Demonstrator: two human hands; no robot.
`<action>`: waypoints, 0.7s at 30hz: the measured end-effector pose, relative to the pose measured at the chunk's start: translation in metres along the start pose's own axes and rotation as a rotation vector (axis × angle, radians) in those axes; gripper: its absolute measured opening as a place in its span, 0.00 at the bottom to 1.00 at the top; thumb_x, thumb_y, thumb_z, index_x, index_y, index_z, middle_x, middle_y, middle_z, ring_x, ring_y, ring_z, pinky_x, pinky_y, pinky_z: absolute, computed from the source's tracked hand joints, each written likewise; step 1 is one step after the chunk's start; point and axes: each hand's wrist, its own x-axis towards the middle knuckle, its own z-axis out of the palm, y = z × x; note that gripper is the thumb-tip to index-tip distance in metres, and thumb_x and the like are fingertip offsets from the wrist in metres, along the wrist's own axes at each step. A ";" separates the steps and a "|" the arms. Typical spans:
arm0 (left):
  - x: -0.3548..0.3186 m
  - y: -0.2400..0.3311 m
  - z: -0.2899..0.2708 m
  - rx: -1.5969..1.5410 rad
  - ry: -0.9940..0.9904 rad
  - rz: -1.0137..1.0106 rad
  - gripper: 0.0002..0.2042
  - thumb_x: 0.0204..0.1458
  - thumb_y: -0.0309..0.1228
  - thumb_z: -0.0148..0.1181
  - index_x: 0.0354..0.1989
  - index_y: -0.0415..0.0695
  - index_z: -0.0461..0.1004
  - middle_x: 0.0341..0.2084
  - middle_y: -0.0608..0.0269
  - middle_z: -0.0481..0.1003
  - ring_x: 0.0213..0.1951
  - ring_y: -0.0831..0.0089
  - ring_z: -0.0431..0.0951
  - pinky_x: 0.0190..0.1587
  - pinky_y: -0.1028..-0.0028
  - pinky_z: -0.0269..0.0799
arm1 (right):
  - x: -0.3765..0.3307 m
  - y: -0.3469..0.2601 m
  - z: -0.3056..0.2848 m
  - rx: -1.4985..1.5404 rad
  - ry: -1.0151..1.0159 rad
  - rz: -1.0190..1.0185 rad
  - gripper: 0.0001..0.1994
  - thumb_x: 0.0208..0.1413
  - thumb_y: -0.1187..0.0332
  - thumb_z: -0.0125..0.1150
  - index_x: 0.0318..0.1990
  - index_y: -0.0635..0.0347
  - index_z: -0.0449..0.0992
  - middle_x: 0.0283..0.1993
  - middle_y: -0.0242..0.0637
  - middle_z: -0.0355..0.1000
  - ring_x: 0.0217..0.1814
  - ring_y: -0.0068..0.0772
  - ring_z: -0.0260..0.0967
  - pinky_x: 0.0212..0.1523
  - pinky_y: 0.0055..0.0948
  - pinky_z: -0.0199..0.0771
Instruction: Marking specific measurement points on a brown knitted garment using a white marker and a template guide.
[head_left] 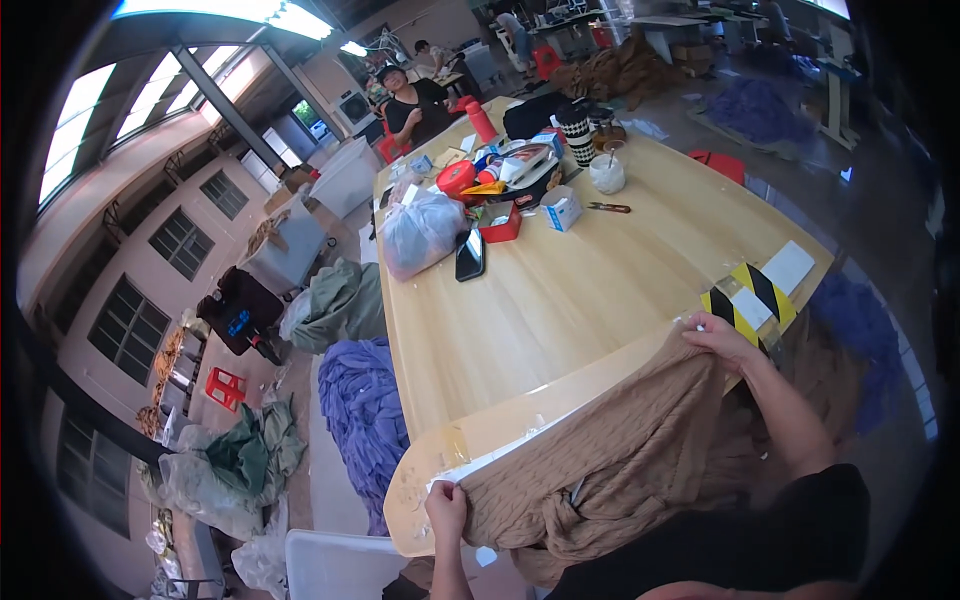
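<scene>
Table, pale and wood-grained, takes up the middle of the view, its far end toward 12 o'clock and its near end toward 6. At 11 o'clock a person in black sits by the far end. Between 7 and 8, a purple heap lies along the left side, and at 7 a white bin stands by the near left corner. Brown knit spreads at 5 o'clock over the near edge, its upper edge drawn straight, its lower part bunched in folds; a white sheet shows along that upper edge. Green cloth is piled at 9, with a red stool farther out, between 8 and 9. On the tabletop, a full plastic bag sits at 11 and striped tape at 3. The left hand, at 6, is closed on the knit's left corner; the right hand, at 3, pinches its upper right corner near the tape. A patterned cup stands at 1, a red bottle at 12. Closer in at 12 are a phone and a red box, and at 2 lies a small red-handled tool.
</scene>
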 end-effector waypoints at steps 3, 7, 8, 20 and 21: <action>-0.002 0.010 0.000 0.011 0.011 0.022 0.05 0.44 0.26 0.55 0.23 0.35 0.70 0.16 0.53 0.71 0.20 0.64 0.72 0.27 0.69 0.67 | 0.011 0.017 -0.010 -0.351 0.111 -0.247 0.06 0.42 0.76 0.58 0.29 0.58 0.68 0.28 0.25 0.65 0.31 0.18 0.63 0.31 0.21 0.64; -0.003 0.008 -0.001 0.013 0.017 0.004 0.06 0.44 0.25 0.55 0.24 0.35 0.70 0.17 0.51 0.72 0.21 0.63 0.72 0.27 0.68 0.67 | 0.008 0.016 0.001 -0.707 0.268 -0.489 0.05 0.41 0.76 0.54 0.28 0.62 0.67 0.23 0.36 0.67 0.25 0.27 0.65 0.27 0.26 0.65; -0.002 0.007 -0.001 0.016 0.012 0.004 0.06 0.44 0.25 0.55 0.24 0.35 0.70 0.17 0.51 0.72 0.21 0.63 0.72 0.27 0.68 0.67 | 0.010 0.017 0.001 -0.729 0.274 -0.560 0.05 0.42 0.76 0.53 0.29 0.62 0.67 0.23 0.40 0.67 0.24 0.33 0.66 0.26 0.28 0.66; -0.002 0.011 0.005 0.018 0.060 0.040 0.05 0.43 0.24 0.53 0.25 0.33 0.69 0.17 0.50 0.72 0.21 0.62 0.72 0.27 0.67 0.67 | 0.014 0.026 0.000 -0.801 0.315 -0.496 0.07 0.42 0.75 0.53 0.31 0.59 0.66 0.26 0.40 0.68 0.28 0.41 0.69 0.29 0.33 0.67; -0.004 0.010 0.005 0.010 0.061 0.031 0.05 0.43 0.24 0.53 0.25 0.33 0.69 0.18 0.49 0.72 0.21 0.61 0.72 0.28 0.67 0.67 | 0.010 0.026 0.002 -0.797 0.320 -0.495 0.07 0.42 0.75 0.53 0.31 0.59 0.66 0.26 0.39 0.68 0.28 0.41 0.69 0.29 0.33 0.68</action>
